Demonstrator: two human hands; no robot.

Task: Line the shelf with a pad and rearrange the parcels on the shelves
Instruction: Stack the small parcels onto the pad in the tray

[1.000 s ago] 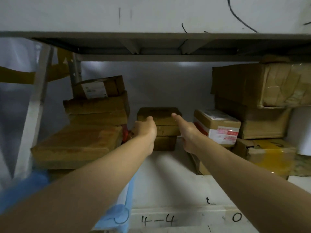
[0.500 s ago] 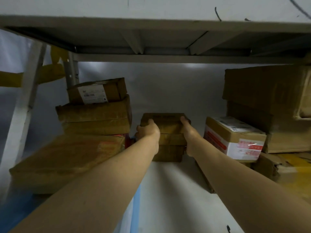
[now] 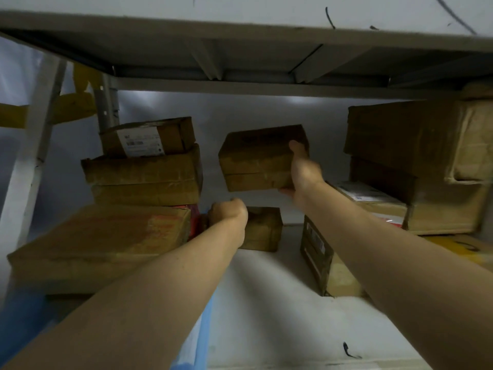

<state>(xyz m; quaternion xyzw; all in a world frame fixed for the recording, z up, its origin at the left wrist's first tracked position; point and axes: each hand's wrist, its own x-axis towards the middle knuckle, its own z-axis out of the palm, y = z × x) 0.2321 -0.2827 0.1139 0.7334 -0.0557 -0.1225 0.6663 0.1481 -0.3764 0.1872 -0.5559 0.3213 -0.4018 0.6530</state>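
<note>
Okay, my right hand (image 3: 302, 173) has its fingers (image 3: 286, 193) clamped on two stacked brown cardboard parcels (image 3: 260, 158), thumb on the top edge, fingers under the bottom; the pair is in the air, clear of the white shelf board (image 3: 266, 303). There's dark print on the upper parcel's top face, too blurred to read. My left hand (image 3: 228, 213) is curled into a fist against the small brown cardboard box (image 3: 264, 228) resting on the shelf directly below; I cannot tell if the fingers grip it. Left side: a flat wide brown carton with faded red print (image 3: 98, 241), print unreadable, sits on the blue pad (image 3: 198, 335), which shows along the shelf's left part. On it are two brown cartons (image 3: 144, 177), then a small box with a white barcode label (image 3: 146, 138), text illegible. Right side: a box with white label and red stripe (image 3: 373, 201), writing too small to read, beside large taped brown cartons (image 3: 416, 161). Below it is a dark-sided box with a label strip (image 3: 317, 252), unreadable. There's a black pen mark (image 3: 348, 351) on the shelf's front area. The grey metal shelf above (image 3: 240, 57) spans the top.
</note>
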